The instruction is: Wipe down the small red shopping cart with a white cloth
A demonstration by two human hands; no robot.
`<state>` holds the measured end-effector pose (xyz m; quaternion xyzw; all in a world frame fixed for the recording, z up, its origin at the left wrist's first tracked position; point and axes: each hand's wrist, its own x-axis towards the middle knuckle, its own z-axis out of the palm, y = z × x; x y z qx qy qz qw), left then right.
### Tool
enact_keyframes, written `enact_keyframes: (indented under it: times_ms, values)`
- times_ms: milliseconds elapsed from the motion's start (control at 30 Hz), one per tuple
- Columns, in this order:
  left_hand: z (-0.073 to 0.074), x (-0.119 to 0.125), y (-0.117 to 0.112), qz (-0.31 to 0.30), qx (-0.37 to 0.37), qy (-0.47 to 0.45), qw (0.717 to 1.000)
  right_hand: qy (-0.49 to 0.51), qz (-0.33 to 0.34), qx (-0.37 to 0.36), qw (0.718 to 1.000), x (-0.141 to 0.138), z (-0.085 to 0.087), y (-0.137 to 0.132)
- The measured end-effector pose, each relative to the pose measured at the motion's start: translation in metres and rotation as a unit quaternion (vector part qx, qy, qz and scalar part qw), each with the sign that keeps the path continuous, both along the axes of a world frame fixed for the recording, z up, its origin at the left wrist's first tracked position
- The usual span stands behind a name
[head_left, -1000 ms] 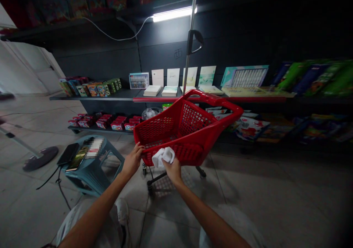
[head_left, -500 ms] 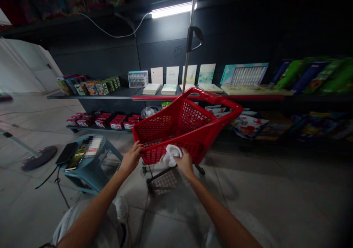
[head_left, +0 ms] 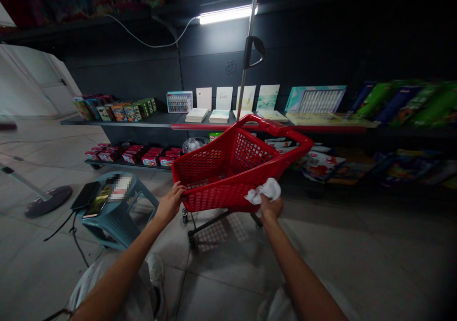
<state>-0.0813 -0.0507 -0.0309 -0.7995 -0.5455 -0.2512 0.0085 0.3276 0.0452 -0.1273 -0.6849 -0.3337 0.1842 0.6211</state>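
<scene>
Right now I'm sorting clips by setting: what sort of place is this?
Probably a small toy or stationery shop: a red shopping cart, gripped by the left hand, before a shelf of colourful boxes and pads; the right hand holds a white cloth.

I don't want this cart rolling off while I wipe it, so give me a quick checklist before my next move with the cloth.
1. The left hand grips the red cart at its near corner rim: ok.
2. The white cloth is bunched in the right hand, against the cart's right side: ok.
3. Basket free of goods: ok, none show through the mesh.
4. All wheels flat on the tiles: cannot tell, only the near wheel shows clearly.
5. The teal stool stands clear of the cart: ok, apart but close.
6. Floor free of snags: not ok, a cable trails beside the stool.
</scene>
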Motion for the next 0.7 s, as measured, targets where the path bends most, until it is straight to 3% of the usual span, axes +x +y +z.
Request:
enact_keyframes:
  times_ms: [267,533,700]
  values:
    - [-0.002,0.002,0.0,0.027,0.005,-0.005,1.0,0.129,0.102,-0.112,0.98,-0.115,-0.021,-0.03]
    - [-0.003,-0.001,0.004,0.045,-0.009,-0.019,0.999,0.187,0.194,-0.092,0.959,-0.174,-0.014,-0.054]
    - [0.0,0.005,-0.001,0.046,-0.011,-0.012,0.999,0.242,0.326,-0.094,0.909,-0.213,-0.004,-0.08]
